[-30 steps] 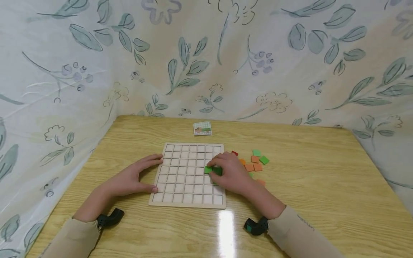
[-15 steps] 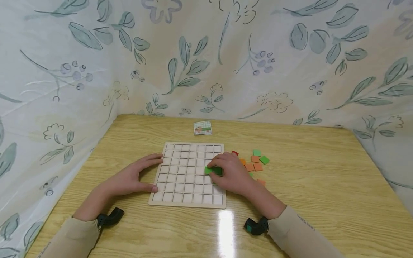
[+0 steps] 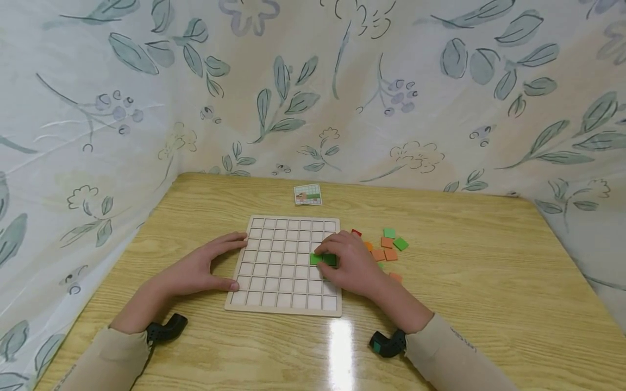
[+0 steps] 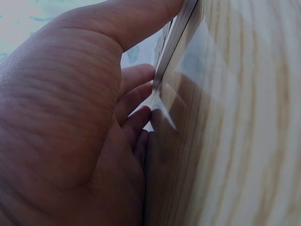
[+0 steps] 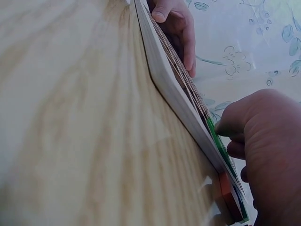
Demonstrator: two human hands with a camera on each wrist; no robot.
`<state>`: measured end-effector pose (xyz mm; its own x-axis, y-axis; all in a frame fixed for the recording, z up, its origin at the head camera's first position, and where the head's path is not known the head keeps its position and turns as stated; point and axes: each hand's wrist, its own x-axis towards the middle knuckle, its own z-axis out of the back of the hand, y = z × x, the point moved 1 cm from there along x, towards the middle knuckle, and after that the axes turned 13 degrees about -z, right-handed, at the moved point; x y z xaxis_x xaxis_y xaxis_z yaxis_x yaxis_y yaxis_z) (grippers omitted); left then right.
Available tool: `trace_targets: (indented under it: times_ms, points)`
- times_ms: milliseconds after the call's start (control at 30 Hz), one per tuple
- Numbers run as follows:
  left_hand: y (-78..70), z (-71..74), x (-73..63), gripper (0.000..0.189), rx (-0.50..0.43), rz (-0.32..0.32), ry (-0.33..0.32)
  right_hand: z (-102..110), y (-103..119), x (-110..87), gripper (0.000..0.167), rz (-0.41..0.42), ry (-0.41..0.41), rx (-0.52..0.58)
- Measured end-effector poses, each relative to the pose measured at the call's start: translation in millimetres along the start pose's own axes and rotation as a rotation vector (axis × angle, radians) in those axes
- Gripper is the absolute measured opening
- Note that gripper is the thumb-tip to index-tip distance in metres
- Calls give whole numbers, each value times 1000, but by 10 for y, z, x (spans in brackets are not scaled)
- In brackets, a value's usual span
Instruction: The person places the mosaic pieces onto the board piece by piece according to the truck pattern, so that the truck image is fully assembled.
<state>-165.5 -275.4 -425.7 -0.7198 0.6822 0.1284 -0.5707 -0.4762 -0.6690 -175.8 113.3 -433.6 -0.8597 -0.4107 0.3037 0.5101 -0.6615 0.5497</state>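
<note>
A pale wooden grid board (image 3: 276, 269) lies on the table. My left hand (image 3: 200, 269) rests at its left edge, thumb and fingertips against the frame, fingers fairly straight; the left wrist view shows the thumb on the board's edge. Over the board's right side, my right hand (image 3: 349, 263) pinches a bright green square tile (image 3: 315, 259) between thumb and index finger, in a grid cell. Just right of that tile sits a dark green tile (image 3: 330, 259), partly under the hand. In the right wrist view the thumb (image 5: 228, 125) is right at the green tiles.
Loose tiles lie right of the board: an orange tile (image 3: 390, 254), a light green tile (image 3: 389, 233), a red tile (image 3: 356, 233) and several more, some hidden behind the right hand. A small pattern card (image 3: 307, 194) lies behind the board. Patterned cloth (image 3: 313, 98) hangs behind the table.
Hardly anything differs: both hands keep their places at the board, and the bright green tile stays in the same cell. The head view has shifted slightly.
</note>
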Motion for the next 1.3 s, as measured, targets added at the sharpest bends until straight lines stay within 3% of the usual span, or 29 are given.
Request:
trace_targets:
  times_ms: [300,767,1300]
  points:
    - [-10,-1,14,99,12,-1,0,77,-15,-45,15,61,-82,-27]
    - [-26,-8,33,96,-4,-6,1,287,-159,-163,24,-72,-74,-46]
    - [-15,11,31,94,-13,-11,-1,556,-391,-480,23,-40,-131,-100]
